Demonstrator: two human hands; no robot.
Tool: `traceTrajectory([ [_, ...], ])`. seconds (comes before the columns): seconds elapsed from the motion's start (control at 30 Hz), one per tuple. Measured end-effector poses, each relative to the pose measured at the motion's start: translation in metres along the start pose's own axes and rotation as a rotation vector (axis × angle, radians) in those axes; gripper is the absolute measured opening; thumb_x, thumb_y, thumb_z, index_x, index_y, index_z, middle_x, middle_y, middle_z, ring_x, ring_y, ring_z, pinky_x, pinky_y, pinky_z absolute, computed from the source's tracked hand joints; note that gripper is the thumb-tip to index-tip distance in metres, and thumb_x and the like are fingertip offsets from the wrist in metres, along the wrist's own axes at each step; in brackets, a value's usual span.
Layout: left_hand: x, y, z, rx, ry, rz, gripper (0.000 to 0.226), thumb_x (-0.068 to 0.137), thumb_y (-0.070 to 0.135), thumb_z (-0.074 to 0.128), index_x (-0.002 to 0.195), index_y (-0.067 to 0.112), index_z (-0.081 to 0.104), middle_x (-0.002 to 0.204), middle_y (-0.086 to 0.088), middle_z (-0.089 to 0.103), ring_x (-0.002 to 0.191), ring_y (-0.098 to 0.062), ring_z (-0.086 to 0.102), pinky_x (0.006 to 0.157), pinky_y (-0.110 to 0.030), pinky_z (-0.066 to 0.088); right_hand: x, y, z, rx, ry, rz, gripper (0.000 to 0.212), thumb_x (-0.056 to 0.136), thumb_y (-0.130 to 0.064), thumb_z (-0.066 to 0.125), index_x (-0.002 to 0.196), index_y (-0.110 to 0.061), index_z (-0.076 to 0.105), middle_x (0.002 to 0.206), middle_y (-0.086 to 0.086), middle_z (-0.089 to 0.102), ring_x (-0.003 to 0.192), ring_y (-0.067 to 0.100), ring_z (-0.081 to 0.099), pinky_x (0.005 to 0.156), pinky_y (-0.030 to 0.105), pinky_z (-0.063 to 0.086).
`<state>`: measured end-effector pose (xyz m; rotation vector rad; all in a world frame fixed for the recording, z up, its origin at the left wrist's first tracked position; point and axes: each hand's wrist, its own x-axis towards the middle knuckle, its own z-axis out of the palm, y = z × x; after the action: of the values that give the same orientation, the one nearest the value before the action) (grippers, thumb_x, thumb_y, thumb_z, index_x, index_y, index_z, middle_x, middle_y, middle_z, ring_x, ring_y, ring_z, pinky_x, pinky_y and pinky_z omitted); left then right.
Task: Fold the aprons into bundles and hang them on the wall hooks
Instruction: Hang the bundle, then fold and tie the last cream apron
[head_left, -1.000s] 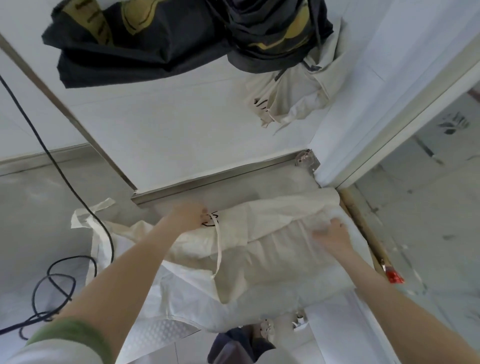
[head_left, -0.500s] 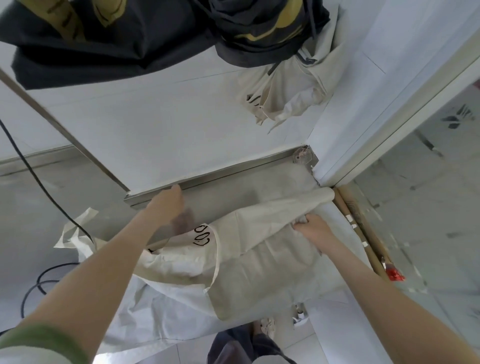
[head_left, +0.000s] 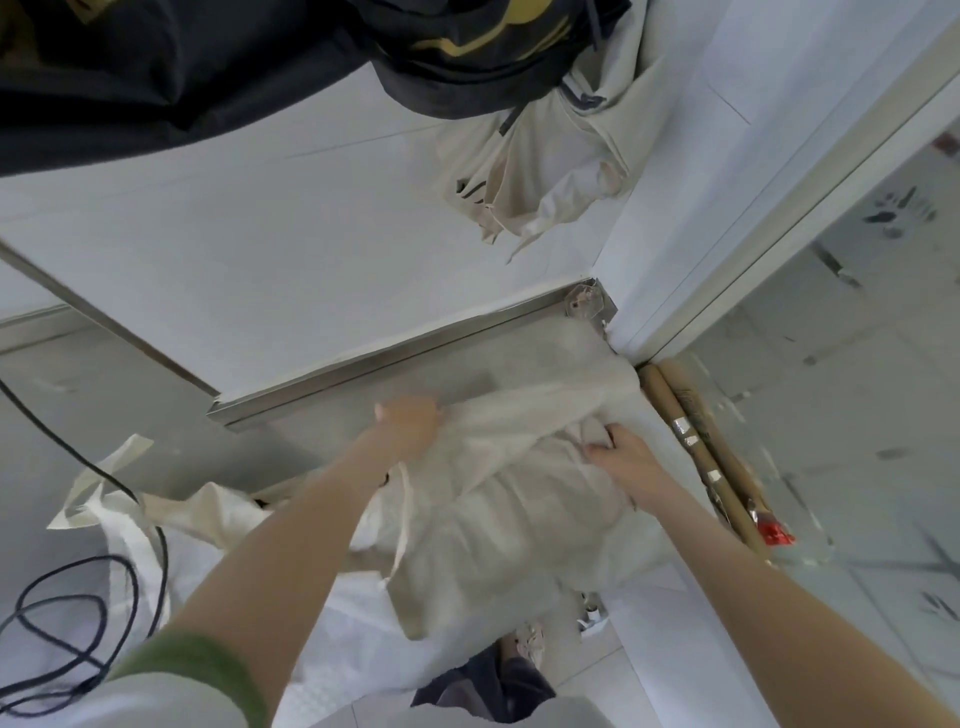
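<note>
cream apron (head_left: 519, 525) lies bunched on the steel counter (head_left: 493, 358), close under the far wall. left hand (head_left: 408, 423) grips its far fold; right hand (head_left: 626, 462) pinches the cloth at right. black aprons (head_left: 156, 78) hang far above.

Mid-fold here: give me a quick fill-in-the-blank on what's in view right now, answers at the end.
1. The left hand and the right hand both grip an apron whose colour is ____.
2. The dark cable lies on the person's ____ side.
3. The hanging aprons with yellow print are ____.
Missing words: cream; left; black.
</note>
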<state>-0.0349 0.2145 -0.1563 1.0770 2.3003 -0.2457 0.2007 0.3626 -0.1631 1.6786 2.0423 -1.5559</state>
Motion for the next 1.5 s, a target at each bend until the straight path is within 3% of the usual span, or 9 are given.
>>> traceTrajectory([
  [0.1,0.005,-0.03,-0.026,0.15,0.263,-0.107,0.034,0.092,0.009,0.039,0.125,0.013,0.045,0.125,-0.008,0.056,0.118,-0.028,0.051,0.094,-0.034,0.034,0.004,-0.009,0.0,0.055,0.016,-0.028,0.014,0.087,-0.007,0.056,0.079,-0.016,0.049,0.08,0.002,0.053,0.073,0.018,0.051,0.059,0.027,0.038],
  [0.27,0.01,-0.05,-0.034,0.001,0.461,-0.206,0.034,0.093,0.012,0.041,0.127,0.007,0.044,0.128,-0.015,0.052,0.12,-0.032,0.045,0.097,-0.039,0.027,0.012,-0.013,-0.001,0.017,0.07,-0.071,0.011,0.087,-0.008,0.052,0.081,-0.016,0.05,0.078,-0.001,0.052,0.074,0.016,0.05,0.06,0.028,0.036],
  [0.43,-0.016,0.023,-0.005,0.023,0.413,0.077,0.055,0.093,0.04,0.047,0.138,0.012,0.033,0.138,-0.011,0.036,0.125,-0.031,0.037,0.1,-0.04,0.03,0.015,-0.002,-0.006,-0.091,0.16,-0.064,0.029,0.08,-0.009,0.06,0.067,-0.015,0.035,0.078,0.001,0.037,0.063,0.015,0.036,0.055,0.026,0.027],
  [0.63,-0.024,0.063,0.019,0.043,-0.118,0.326,0.071,0.092,0.06,0.043,0.144,0.014,0.033,0.153,-0.004,0.026,0.141,-0.022,0.026,0.107,-0.037,0.032,0.024,0.006,-0.028,-0.403,0.174,-0.185,0.03,0.089,-0.011,0.055,0.068,-0.017,0.034,0.076,-0.003,0.035,0.076,0.022,0.041,0.056,0.028,0.026],
  [0.77,-0.029,0.07,0.031,0.041,-0.053,0.375,0.081,0.084,0.065,0.052,0.144,0.015,0.03,0.147,-0.007,0.032,0.135,-0.023,0.032,0.099,-0.037,0.038,0.031,0.005,-0.034,-0.555,0.245,-0.235,0.009,0.099,-0.016,0.044,0.094,-0.009,0.043,0.083,0.011,0.054,0.081,0.032,0.053,0.064,0.033,0.032],
  [0.97,-0.024,0.065,0.035,-0.038,0.066,0.301,0.073,0.088,0.06,0.049,0.143,0.017,0.029,0.146,-0.007,0.032,0.132,-0.026,0.036,0.098,-0.041,0.042,0.057,-0.009,-0.046,-0.696,0.336,-0.179,0.028,0.102,-0.021,0.038,0.119,0.002,0.039,0.103,0.024,0.063,0.094,0.041,0.063,0.068,0.039,0.042],
  [1.2,-0.035,0.052,0.041,0.174,0.006,0.445,0.106,0.073,0.071,0.06,0.152,0.031,0.0,0.155,-0.005,0.005,0.141,-0.028,0.014,0.108,-0.045,0.028,0.057,0.004,-0.037,-0.594,0.211,-0.13,0.052,0.086,-0.028,0.062,0.126,-0.004,0.039,0.129,0.015,0.043,0.123,0.034,0.035,0.099,0.044,0.035],
  [1.3,-0.036,0.052,0.041,0.194,0.018,0.363,0.107,0.073,0.075,0.056,0.151,0.033,-0.004,0.158,-0.004,-0.003,0.144,-0.029,0.008,0.11,-0.049,0.025,0.051,0.012,-0.043,-0.623,0.239,-0.138,0.042,0.087,-0.02,0.056,0.123,-0.002,0.044,0.127,0.017,0.047,0.119,0.035,0.039,0.095,0.041,0.036],
  [1.5,-0.036,0.044,0.036,0.195,0.044,0.213,0.101,0.076,0.063,0.061,0.151,0.028,0.002,0.147,-0.007,0.017,0.138,-0.028,0.019,0.106,-0.046,0.031,0.041,0.02,-0.047,-0.608,0.218,-0.196,0.022,0.09,-0.011,0.047,0.109,0.0,0.052,0.11,0.016,0.049,0.105,0.033,0.045,0.077,0.034,0.036],
])
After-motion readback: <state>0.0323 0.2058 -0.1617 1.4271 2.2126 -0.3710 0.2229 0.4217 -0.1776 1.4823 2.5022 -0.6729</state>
